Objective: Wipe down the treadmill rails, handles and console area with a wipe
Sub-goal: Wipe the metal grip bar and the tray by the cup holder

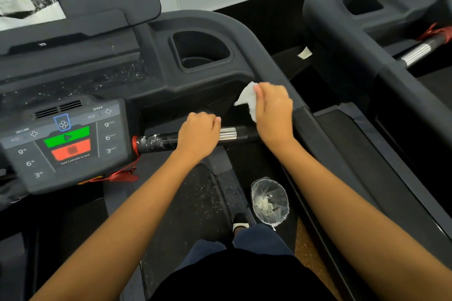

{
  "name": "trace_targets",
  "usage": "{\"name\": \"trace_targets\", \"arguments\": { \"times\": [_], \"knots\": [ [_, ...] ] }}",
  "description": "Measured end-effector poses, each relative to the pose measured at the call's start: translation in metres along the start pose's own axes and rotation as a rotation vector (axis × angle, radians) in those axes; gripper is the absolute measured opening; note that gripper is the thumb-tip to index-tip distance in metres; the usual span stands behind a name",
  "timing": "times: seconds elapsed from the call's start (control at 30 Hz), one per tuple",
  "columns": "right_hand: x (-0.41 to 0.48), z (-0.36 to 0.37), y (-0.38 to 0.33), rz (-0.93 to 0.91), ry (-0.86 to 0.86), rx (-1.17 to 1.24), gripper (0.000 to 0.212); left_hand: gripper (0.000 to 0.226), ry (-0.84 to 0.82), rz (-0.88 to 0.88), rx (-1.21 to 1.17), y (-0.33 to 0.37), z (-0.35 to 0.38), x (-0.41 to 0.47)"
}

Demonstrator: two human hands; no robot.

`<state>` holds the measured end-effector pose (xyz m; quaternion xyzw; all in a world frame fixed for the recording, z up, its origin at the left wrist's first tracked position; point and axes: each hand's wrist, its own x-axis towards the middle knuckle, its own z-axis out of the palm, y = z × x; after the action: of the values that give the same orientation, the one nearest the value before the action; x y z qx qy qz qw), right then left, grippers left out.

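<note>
A black horizontal handle bar (159, 142) with a silver sensor band (228, 133) runs right from the console (66, 144); white smears cover its left part. My left hand (199, 133) grips this bar just left of the silver band. My right hand (274, 110) pinches a crumpled white wipe (248, 98), held just above the bar's right end, beside the black side rail (276, 68). White specks dot the console tray (80, 85) above the buttons.
A cup holder (200, 51) is sunk in the console's right wing. A clear-lined bin (270, 200) with used wipes stands on the floor beside the belt, by my shoe (241, 222). A second treadmill (381, 32) stands to the right.
</note>
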<state>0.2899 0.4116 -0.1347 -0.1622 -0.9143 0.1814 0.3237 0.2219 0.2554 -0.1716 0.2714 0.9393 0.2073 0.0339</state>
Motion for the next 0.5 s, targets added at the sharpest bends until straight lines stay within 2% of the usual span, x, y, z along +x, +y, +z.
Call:
{"name": "trace_targets", "arguments": {
  "times": [0.07, 0.13, 0.2, 0.33, 0.4, 0.5],
  "knots": [
    [0.0, -0.012, 0.003, 0.026, -0.051, 0.031, 0.018, 0.037, 0.012, 0.012, 0.005, 0.001, 0.0, -0.001],
    [-0.012, -0.001, 0.009, -0.009, -0.291, -0.042, 0.011, 0.038, 0.011, 0.011, 0.017, 0.003, 0.0, -0.002],
    [-0.037, 0.019, 0.013, -0.076, -0.524, -0.084, 0.018, 0.039, 0.01, 0.009, 0.005, 0.005, -0.001, -0.002],
    [-0.092, 0.027, 0.008, 0.05, -0.514, 0.114, 0.048, 0.039, 0.016, -0.018, -0.044, 0.001, -0.006, -0.005],
    [-0.115, 0.02, 0.006, 0.038, -0.552, 0.116, 0.053, 0.039, 0.024, -0.027, -0.055, -0.003, -0.009, -0.007],
    [-0.09, 0.028, 0.01, -0.076, -0.427, -0.024, 0.046, 0.039, 0.044, -0.035, -0.069, -0.008, -0.014, -0.012]
  ]
}}
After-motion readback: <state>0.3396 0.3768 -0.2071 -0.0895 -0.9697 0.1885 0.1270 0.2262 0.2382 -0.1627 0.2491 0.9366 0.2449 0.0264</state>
